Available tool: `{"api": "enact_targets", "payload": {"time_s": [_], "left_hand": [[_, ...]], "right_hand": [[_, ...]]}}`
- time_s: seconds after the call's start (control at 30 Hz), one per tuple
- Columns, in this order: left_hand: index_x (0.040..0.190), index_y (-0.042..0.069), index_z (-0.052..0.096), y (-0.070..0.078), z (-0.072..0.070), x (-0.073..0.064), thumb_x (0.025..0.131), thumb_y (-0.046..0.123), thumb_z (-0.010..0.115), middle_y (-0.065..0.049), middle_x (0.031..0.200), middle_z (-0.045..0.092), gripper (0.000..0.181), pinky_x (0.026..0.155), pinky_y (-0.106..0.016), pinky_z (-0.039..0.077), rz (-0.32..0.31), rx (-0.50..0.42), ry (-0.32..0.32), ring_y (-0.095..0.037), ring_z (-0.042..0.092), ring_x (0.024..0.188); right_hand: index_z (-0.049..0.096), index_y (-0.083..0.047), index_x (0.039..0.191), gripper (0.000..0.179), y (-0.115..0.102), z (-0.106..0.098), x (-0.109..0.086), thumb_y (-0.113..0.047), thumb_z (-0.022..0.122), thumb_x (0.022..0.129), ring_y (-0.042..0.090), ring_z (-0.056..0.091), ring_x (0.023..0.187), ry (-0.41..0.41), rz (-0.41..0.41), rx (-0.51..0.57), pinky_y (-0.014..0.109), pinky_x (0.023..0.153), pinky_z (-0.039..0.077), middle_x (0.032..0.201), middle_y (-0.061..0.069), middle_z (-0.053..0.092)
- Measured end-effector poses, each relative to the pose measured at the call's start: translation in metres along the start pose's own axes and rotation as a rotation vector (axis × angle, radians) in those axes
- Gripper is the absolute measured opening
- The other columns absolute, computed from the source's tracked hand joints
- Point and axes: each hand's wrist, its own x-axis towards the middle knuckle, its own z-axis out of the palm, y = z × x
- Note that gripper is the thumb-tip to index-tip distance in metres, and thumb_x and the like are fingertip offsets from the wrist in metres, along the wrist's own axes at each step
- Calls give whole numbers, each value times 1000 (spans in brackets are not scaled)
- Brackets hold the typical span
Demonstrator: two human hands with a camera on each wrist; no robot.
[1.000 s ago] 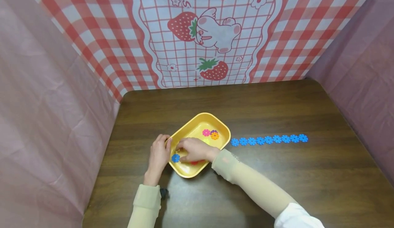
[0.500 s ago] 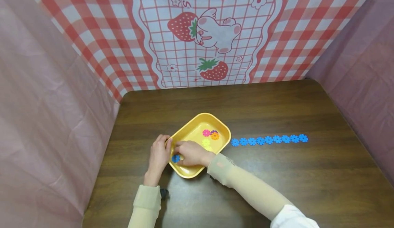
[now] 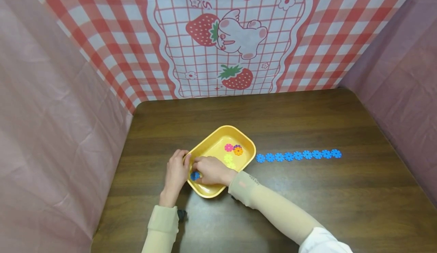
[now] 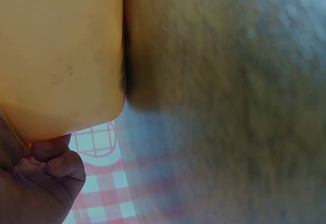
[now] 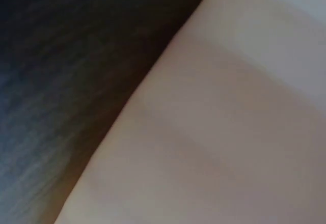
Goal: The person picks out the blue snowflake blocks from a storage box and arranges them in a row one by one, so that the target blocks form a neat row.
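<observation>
My left hand (image 3: 176,173) grips the left rim of a yellow plastic tray (image 3: 246,136) on the table. In the left wrist view, curled fingers (image 4: 63,165) press against the tray's end. My right hand (image 3: 214,170) reaches down inside the tray and pinches a blue snowflake disc (image 3: 195,176) at its left end. That hand partly covers the disc. Also in the tray lie a pink snowflake disc (image 3: 229,147), an orange one (image 3: 238,151) overlapping a purple one (image 3: 237,146), and yellow ones (image 3: 228,158). In the right wrist view only a blurred pale surface fills most of the frame.
Right of the tray, a straight row of several blue snowflake discs (image 3: 298,155) lies on the brown wooden table (image 3: 293,203). A red checked strawberry cloth (image 3: 225,55) hangs behind, and pink curtains (image 3: 58,131) stand at both sides.
My right hand has shifted slightly left and closed its fingers on the blue disc. More of the yellow discs has come into view. The left hand and tray have stayed still.
</observation>
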Motion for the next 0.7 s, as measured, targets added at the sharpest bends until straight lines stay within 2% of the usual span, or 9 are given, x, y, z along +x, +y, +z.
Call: {"api": "enact_targets", "payload": {"time_s": [0.33, 0.7], "left_hand": [[98, -5, 69, -1, 1, 0, 98, 10, 64, -15, 90, 63, 16, 73, -50, 53, -11, 1, -7, -37, 64, 81], [98, -5, 69, -2, 1, 0, 97, 9, 65, -15, 91, 64, 15, 73, -51, 52, -6, -5, 9, -37, 65, 81]], "right_hand": [[72, -16, 101, 24, 2, -5, -2, -27, 79, 81, 11, 60, 81, -6, 27, 33, 29, 78, 51, 96, -5, 63], [72, -10, 108, 31, 6, -23, -6, -24, 78, 81, 12, 59, 83, 1, 58, 51, 29, 79, 51, 101, -1, 65]]}}
